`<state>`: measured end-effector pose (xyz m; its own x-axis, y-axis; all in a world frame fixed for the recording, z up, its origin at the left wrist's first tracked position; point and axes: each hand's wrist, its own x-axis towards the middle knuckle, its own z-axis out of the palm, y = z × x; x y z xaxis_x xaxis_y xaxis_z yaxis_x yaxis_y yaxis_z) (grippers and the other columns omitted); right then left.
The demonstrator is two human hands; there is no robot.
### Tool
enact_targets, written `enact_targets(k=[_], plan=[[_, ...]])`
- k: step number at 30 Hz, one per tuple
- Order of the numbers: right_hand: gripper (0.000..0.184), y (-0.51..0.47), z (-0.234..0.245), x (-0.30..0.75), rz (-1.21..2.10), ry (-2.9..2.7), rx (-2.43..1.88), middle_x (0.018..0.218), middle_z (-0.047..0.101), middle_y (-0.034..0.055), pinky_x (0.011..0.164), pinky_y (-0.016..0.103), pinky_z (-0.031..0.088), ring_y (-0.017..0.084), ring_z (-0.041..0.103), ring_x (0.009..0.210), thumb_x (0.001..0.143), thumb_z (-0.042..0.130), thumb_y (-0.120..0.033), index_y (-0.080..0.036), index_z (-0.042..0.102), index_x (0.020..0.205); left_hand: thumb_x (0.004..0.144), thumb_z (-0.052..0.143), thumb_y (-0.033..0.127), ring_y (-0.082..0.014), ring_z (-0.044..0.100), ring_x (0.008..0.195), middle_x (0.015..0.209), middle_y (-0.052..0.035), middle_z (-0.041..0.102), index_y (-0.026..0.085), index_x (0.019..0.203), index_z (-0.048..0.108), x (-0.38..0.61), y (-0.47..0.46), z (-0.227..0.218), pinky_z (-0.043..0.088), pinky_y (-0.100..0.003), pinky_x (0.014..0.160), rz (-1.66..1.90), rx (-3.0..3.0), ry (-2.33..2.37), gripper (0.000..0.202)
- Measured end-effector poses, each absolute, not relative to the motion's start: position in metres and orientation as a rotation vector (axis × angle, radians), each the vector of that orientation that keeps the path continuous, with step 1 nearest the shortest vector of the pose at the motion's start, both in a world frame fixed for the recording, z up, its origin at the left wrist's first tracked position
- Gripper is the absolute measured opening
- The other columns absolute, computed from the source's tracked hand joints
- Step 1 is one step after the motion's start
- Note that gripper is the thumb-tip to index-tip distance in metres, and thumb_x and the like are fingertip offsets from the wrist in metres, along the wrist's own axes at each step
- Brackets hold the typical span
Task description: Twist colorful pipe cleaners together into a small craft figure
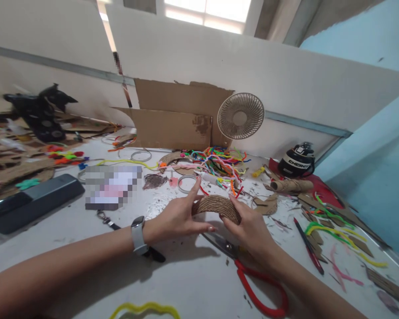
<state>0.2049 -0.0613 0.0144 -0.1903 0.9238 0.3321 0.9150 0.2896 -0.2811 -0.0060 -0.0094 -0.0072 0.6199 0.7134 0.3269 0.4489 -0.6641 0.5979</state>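
Note:
A ridged corrugated cardboard strip point(216, 204) is bent into an arch between my two hands, above the white table. My left hand point(179, 215) wears a grey-banded watch and has the strip's left end between its thumb and fingers, with a finger pointing up. At the other end, my right hand point(248, 219) pinches the strip between thumb and fingers. Under my hands lie red-handled scissors point(261, 288), their blades partly hidden. A grey ring point(186, 183) and a small white tube point(209, 177) lie just beyond the strip.
Colourful pipe cleaners point(219, 161) are heaped before a cardboard box point(173, 128) and a fan point(240, 116). A dark case point(36, 201) and blurred-out flat item point(113, 188) lie left. To the right are a pen point(308, 246), a cardboard roll point(291, 185), a black jar point(295, 160) and scraps.

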Motion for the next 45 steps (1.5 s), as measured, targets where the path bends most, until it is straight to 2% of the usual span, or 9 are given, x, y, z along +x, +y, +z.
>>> enact_targets(k=[2, 9, 14, 20, 22, 28, 32, 40, 45], plan=[[0.052, -0.061, 0.014, 0.206, 0.005, -2.125, -1.654, 0.114, 0.060, 0.0160, 0.084, 0.039, 0.048, 0.026, 0.059, 0.100, 0.077, 0.054, -0.027, -0.008, 0.046, 0.125, 0.068, 0.059, 0.057, -0.0230, 0.060, 0.092, 0.115, -0.0104, 0.059, 0.020, 0.140, 0.012, -0.006, -0.009, -0.006, 0.046, -0.030, 0.073, 0.793, 2.382, 0.897, 0.093], [0.048, -0.068, 0.011, 0.201, -0.004, -2.198, -1.609, 0.114, 0.060, 0.0162, 0.082, 0.041, 0.049, 0.027, 0.058, 0.101, 0.078, 0.054, -0.025, -0.010, 0.048, 0.122, 0.083, 0.045, 0.048, -0.0209, 0.062, 0.085, 0.102, -0.0082, 0.065, 0.019, 0.121, 0.049, -0.002, -0.004, -0.019, 0.049, -0.029, 0.072, 0.819, 2.476, 0.917, 0.048], [0.049, -0.066, 0.010, 0.202, -0.029, -2.215, -1.599, 0.112, 0.061, 0.0174, 0.081, 0.040, 0.050, 0.027, 0.059, 0.100, 0.079, 0.053, -0.026, -0.006, 0.047, 0.123, 0.082, 0.043, 0.052, -0.0254, 0.061, 0.091, 0.107, -0.0106, 0.063, 0.016, 0.126, 0.044, -0.003, -0.006, -0.016, 0.049, -0.033, 0.076, 0.772, 2.499, 0.893, 0.056], [0.047, -0.060, 0.009, 0.206, -0.110, -2.230, -1.583, 0.107, 0.063, 0.0157, 0.079, 0.039, 0.050, 0.027, 0.060, 0.094, 0.078, 0.053, -0.025, -0.008, 0.049, 0.121, 0.068, 0.061, 0.056, -0.0239, 0.053, 0.108, 0.127, -0.0119, 0.050, 0.021, 0.140, -0.002, -0.006, -0.007, -0.010, 0.044, -0.035, 0.087, 0.816, 2.340, 0.815, 0.102], [0.047, -0.062, 0.009, 0.204, -0.115, -2.261, -1.543, 0.106, 0.063, 0.0152, 0.079, 0.039, 0.049, 0.026, 0.060, 0.094, 0.077, 0.054, -0.025, -0.009, 0.050, 0.121, 0.066, 0.062, 0.057, -0.0253, 0.050, 0.111, 0.129, -0.0130, 0.047, 0.021, 0.141, 0.006, -0.006, -0.008, -0.010, 0.042, -0.036, 0.089, 0.829, 2.371, 0.832, 0.099], [0.048, -0.069, 0.011, 0.200, -0.093, -2.311, -1.464, 0.106, 0.063, 0.0148, 0.081, 0.039, 0.049, 0.026, 0.059, 0.095, 0.076, 0.055, -0.023, -0.009, 0.049, 0.122, 0.082, 0.045, 0.051, -0.0213, 0.060, 0.093, 0.110, -0.0100, 0.062, 0.019, 0.128, 0.041, -0.006, -0.011, -0.010, 0.046, -0.029, 0.078, 0.726, 2.489, 0.824, 0.056], [0.047, -0.068, 0.010, 0.200, -0.097, -2.308, -1.468, 0.106, 0.063, 0.0133, 0.081, 0.039, 0.048, 0.025, 0.059, 0.095, 0.078, 0.054, -0.024, -0.012, 0.048, 0.123, 0.082, 0.044, 0.052, -0.0237, 0.060, 0.093, 0.109, -0.0128, 0.061, 0.017, 0.130, 0.037, -0.005, -0.011, -0.015, 0.047, -0.032, 0.077, 0.704, 2.586, 0.854, 0.060], [0.048, -0.065, 0.010, 0.202, -0.157, -2.332, -1.477, 0.106, 0.062, 0.0152, 0.081, 0.041, 0.048, 0.027, 0.058, 0.095, 0.077, 0.055, -0.025, -0.010, 0.048, 0.122, 0.074, 0.051, 0.060, -0.0254, 0.057, 0.100, 0.120, -0.0131, 0.055, 0.020, 0.140, 0.007, -0.004, -0.015, -0.014, 0.046, -0.034, 0.078, 0.754, 2.486, 0.956, 0.089], [0.049, -0.068, 0.011, 0.200, -0.182, -2.355, -1.408, 0.107, 0.062, 0.0134, 0.082, 0.041, 0.047, 0.026, 0.057, 0.096, 0.078, 0.054, -0.025, -0.014, 0.046, 0.125, 0.080, 0.045, 0.055, -0.0229, 0.058, 0.099, 0.113, -0.0116, 0.059, 0.019, 0.132, 0.032, -0.004, -0.015, -0.014, 0.045, -0.031, 0.080, 0.751, 2.585, 0.883, 0.065]])
